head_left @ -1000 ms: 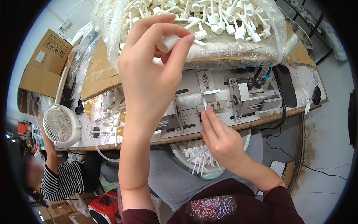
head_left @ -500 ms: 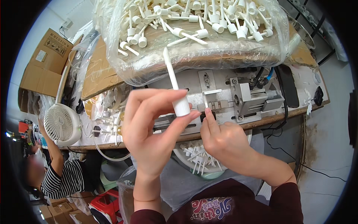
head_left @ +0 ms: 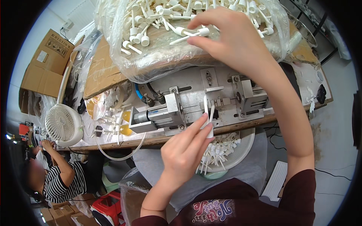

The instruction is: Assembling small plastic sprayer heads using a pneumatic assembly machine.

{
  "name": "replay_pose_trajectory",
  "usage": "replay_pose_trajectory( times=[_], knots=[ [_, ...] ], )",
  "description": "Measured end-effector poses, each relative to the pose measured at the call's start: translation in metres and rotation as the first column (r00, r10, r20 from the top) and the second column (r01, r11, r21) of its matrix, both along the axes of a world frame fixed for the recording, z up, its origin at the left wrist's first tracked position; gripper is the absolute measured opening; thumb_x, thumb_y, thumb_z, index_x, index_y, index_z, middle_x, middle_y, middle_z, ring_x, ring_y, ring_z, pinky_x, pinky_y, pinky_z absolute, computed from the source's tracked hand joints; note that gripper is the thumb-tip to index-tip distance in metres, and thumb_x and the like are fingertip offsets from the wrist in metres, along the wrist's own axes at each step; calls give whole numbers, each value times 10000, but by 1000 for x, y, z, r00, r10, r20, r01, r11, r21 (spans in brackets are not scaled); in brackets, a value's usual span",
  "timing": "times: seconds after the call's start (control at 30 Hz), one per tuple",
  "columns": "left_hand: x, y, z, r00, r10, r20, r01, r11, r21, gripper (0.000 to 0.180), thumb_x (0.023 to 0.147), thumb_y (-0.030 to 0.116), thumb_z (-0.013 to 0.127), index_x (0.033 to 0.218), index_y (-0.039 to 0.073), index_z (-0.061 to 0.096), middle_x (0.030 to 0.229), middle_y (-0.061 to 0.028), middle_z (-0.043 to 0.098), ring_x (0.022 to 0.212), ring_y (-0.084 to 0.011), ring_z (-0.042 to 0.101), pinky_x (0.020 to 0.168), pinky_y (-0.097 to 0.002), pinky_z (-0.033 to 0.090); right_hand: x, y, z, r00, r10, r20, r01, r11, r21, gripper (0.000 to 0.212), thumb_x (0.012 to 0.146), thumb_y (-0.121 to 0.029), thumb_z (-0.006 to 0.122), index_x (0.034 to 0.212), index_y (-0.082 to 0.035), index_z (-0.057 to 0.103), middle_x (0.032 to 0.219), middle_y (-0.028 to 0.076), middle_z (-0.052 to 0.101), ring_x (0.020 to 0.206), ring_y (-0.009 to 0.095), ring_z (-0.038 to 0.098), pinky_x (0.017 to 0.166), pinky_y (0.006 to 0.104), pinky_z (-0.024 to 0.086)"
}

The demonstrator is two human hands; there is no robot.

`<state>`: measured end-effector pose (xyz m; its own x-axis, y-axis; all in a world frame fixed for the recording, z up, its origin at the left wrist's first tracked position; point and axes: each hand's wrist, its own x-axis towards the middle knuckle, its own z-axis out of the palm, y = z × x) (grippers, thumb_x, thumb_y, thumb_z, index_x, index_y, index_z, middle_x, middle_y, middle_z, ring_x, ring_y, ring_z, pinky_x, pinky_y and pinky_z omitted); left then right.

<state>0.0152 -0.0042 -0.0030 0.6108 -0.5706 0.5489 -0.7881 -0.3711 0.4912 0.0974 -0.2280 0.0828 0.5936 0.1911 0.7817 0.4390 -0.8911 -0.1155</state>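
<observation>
My left hand [head_left: 184, 154] pinches a white capped stick [head_left: 206, 105], its thin end pointing away from me and its cap mostly behind my fingers. This piece is over the metal clamping fixture [head_left: 222, 101], close beside a second slim white stem [head_left: 212, 108]; whether the two touch I cannot tell. My right hand [head_left: 235, 41] reaches over the heap of white capped sticks [head_left: 147, 22]. Its thumb and forefinger are spread apart around a ribbed-cap stick [head_left: 203, 32] and a neighbouring one, not closed on either.
The heap lies in clear plastic film [head_left: 151, 67] on cardboard [head_left: 98, 79]. Below the bench edge, a round basket [head_left: 247, 148] holds more capped sticks. To the left are an air cylinder [head_left: 154, 116], a hose [head_left: 113, 158] and a white fan [head_left: 62, 124]. Another person [head_left: 68, 177] sits at far left.
My left hand has lowered its capped stick from above the bench to the fixture. My right hand has left the fixture and moved up to the heap, its fingers now apart.
</observation>
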Motion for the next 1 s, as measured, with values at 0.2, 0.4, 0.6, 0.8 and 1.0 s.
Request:
replay_pose_trajectory(
  times=[0.2, 0.4, 0.6, 0.8, 1.0],
  knots=[
    [6, -20, -10, 988, 10, 153, -39, 981, 188, 268, 730, 113, 794, 987, 62, 735, 1123, -41, 717, 602, -167, 610, 538, -271, 453, 46, -12, -1, 909, -189, -372, 129, 975, -180, 231, 820, -204, 729, 895, 10, 684, 824, 139, 698, 794, 295, 670, 736, 386, 515],
    [12, -20, -10, 989, 2, 147, -34, 976, 216, 260, 728, 118, 784, 973, 50, 730, 1130, -57, 713, 531, -161, 567, 531, -269, 455, 33, -22, -4, 937, -100, -336, 65, 991, -115, 255, 834, -210, 722, 852, 27, 631, 748, 130, 658, 724, 285, 629, 687, 387, 489],
    [13, -22, -10, 993, -8, 119, -15, 981, 194, 282, 722, 137, 810, 984, 65, 735, 1112, -39, 721, 542, -173, 580, 533, -267, 466, 38, -26, -5, 944, -1, -329, 51, 988, 145, 166, 874, -135, 690, 896, 21, 635, 789, 117, 663, 673, 185, 612, 654, 322, 485],
    [12, -9, 16, 968, -25, -251, -54, 952, -301, 684, 690, 25, 861, 1311, -4, 575, 1275, -174, 621, 937, -199, 689, 738, -294, 592, -16, 0, 12, 960, 227, -165, -169, 936, 309, 175, 855, -16, 667, 1022, -38, 712, 887, 83, 710, 782, 153, 684, 675, 254, 545],
    [25, 10, 30, 859, -275, -432, -19, 826, -563, 545, 728, -85, 789, 1240, -77, 602, 1163, -167, 649, 958, -239, 698, 810, -318, 609, -62, 32, -33, 953, 296, 63, -282, 944, -174, 301, 759, -99, 664, 1051, -31, 682, 950, 79, 656, 768, 195, 681, 590, 292, 563]
  ],
)
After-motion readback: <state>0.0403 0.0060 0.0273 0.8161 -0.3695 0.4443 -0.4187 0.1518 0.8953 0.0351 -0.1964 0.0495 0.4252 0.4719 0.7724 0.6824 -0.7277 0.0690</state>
